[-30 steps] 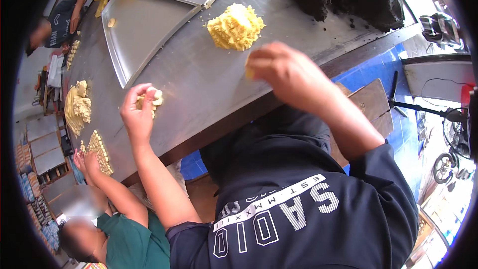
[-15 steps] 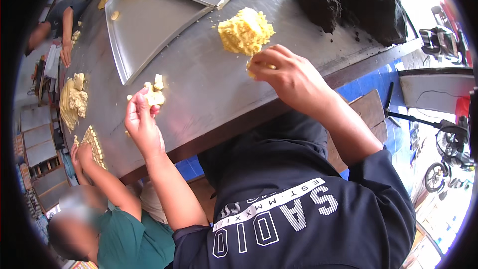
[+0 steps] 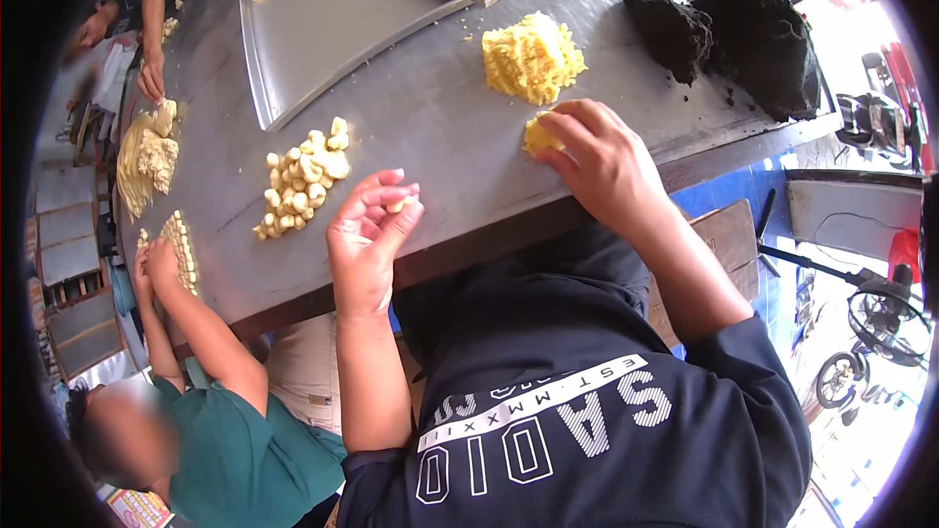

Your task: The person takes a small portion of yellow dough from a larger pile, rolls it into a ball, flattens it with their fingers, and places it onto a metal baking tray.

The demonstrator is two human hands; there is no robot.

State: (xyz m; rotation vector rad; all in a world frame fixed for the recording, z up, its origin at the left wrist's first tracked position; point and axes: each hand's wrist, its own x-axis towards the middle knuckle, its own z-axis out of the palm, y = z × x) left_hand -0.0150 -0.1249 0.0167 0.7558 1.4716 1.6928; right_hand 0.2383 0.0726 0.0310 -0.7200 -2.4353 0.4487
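My left hand [image 3: 374,225] is raised over the near part of the metal table, fingers curled and a small pale dough ball [image 3: 398,205] at the fingertips. To its left lies a heap of similar pale dough balls [image 3: 305,183]. My right hand [image 3: 608,156] is bent down over the table, its thumb and fingers closed on a lump of yellow filling [image 3: 541,136]. Just beyond it sits a crumbly yellow mound [image 3: 533,59] of what looks like the same stuff.
Flat metal trays [image 3: 342,24] lie at the back. Dark crumbly masses [image 3: 753,44] stand at the far right. At left, a person in green handles rows of small pale pieces [image 3: 178,249]; another person reaches toward a pale dough mass [image 3: 152,161]. The table edge [image 3: 469,252] runs before me.
My left hand has left the dough-ball heap and come right with a piece, uncovering the heap. My right hand stays by the yellow mound. The whole view has shifted somewhat.
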